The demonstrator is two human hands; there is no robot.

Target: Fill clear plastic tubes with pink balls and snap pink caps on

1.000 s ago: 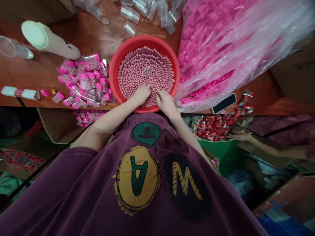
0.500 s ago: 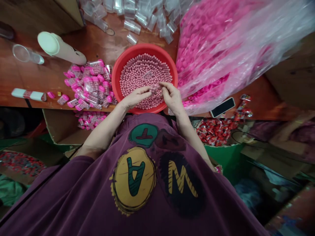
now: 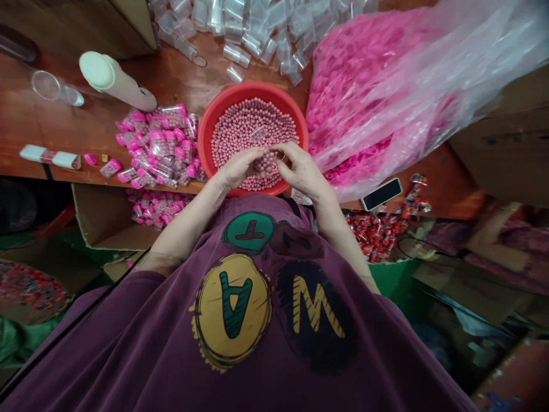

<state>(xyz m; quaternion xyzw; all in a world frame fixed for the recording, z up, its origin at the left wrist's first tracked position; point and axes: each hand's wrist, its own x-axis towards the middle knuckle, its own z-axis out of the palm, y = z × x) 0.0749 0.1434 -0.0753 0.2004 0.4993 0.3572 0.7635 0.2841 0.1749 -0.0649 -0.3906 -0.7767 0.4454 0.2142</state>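
Holding vial (image 3: 262,165) of beads (image 3: 267,161) in left grip (image 3: 238,169), right grip (image 3: 302,169) unclear, over bead basin (image 3: 206,130)

I have on a loose plum-purple T-shirt (image 3: 154,349) whose short sleeves (image 3: 139,289) leave my forearms bare. Printed across its front are round badges: a green one (image 3: 235,232) with a dark T, a dull maroon one (image 3: 298,239) beside it, a rough-edged mustard-yellow one (image 3: 212,320) bearing a hatched green A, and a navy one (image 3: 317,349) whose yellow, striped letter reads as W from here. A thin black cord (image 3: 77,318) slants past my left sleeve.
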